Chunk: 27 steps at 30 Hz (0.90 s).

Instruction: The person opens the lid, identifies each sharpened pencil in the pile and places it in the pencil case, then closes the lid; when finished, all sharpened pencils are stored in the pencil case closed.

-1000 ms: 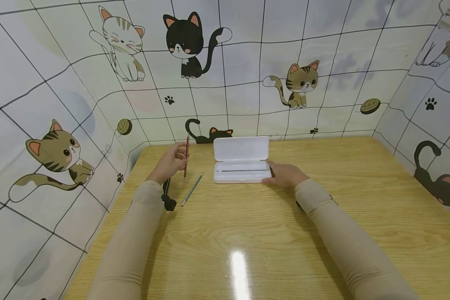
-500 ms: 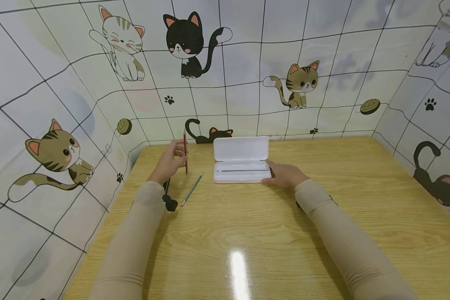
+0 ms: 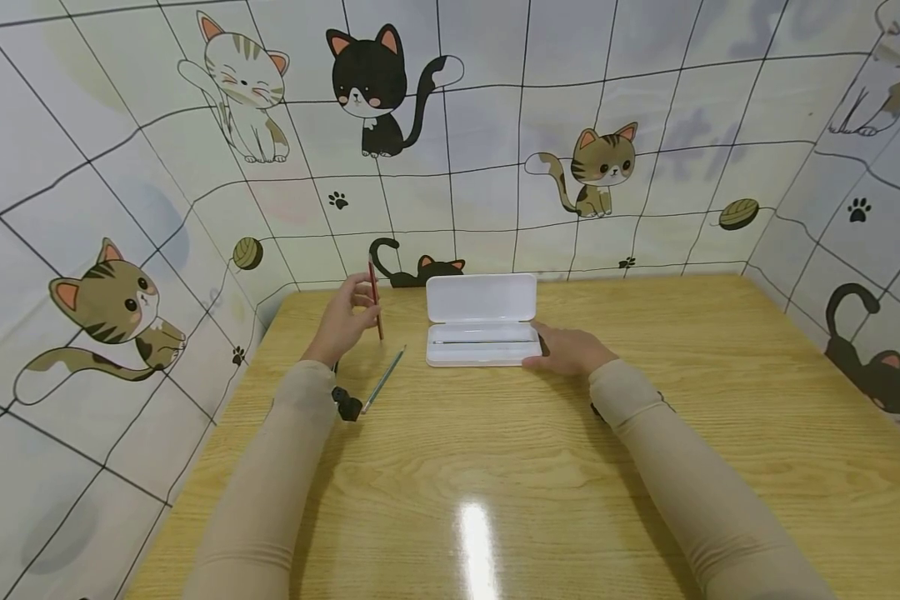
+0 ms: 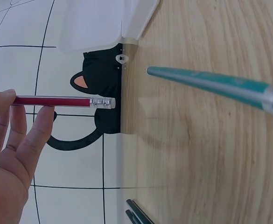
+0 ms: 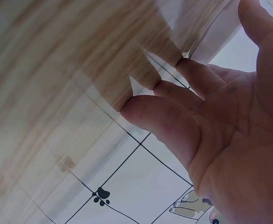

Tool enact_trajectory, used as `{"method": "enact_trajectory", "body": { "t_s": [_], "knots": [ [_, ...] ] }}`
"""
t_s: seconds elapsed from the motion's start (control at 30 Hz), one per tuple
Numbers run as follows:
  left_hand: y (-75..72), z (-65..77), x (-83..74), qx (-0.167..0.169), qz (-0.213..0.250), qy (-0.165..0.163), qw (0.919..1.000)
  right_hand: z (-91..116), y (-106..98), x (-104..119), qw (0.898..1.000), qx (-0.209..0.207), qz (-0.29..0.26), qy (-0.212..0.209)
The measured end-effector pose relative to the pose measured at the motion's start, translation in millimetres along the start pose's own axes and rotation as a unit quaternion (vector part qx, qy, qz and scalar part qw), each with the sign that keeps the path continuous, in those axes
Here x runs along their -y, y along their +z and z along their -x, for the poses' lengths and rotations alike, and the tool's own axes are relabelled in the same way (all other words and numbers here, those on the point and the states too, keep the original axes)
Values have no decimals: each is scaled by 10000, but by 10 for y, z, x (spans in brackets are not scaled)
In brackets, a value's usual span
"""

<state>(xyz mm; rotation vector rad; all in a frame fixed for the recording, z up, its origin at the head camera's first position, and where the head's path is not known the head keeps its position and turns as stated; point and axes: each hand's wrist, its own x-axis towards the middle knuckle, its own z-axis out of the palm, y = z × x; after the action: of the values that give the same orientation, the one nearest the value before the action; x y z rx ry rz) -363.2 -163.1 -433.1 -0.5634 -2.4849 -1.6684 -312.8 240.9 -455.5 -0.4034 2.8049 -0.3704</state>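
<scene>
My left hand [image 3: 342,321] pinches a red pencil [image 4: 52,101] between thumb and fingers. Held nearly upright above the table, the pencil has its metal-banded eraser end pointing down. A green pencil [image 3: 384,379] lies slantwise on the table just right of that hand. At the back middle sits a white pencil case [image 3: 482,357], lid [image 3: 482,298] raised, with one thin dark stick-like item [image 3: 487,342] lying lengthwise inside. My right hand [image 3: 570,348] holds the case's right end, thumb at the front corner. In the right wrist view, several fingertips [image 5: 127,105] touch the table.
Dark slim sticks [image 4: 138,212] lie on the table, mostly hidden by the left arm in the head view. A black device [image 3: 348,407] sits at the left wrist. The cat-patterned wall covering [image 3: 487,200] rises behind the wooden table [image 3: 450,450].
My left hand has shifted slightly right, and the red pencil has risen a little and now leans slightly left at its top. The right hand and the case have not moved.
</scene>
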Motion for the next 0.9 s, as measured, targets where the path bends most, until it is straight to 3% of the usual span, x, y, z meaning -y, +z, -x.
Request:
{"method": "enact_trajectory", "body": {
  "t_s": [0.43, 0.9],
  "knots": [
    [197, -84, -39, -18, 264, 73, 9996, -23, 19, -13, 10000, 8, 57, 25],
    [320, -104, -119, 36, 238, 113, 9996, -28, 29, -21, 10000, -3, 39, 58]
  ]
}}
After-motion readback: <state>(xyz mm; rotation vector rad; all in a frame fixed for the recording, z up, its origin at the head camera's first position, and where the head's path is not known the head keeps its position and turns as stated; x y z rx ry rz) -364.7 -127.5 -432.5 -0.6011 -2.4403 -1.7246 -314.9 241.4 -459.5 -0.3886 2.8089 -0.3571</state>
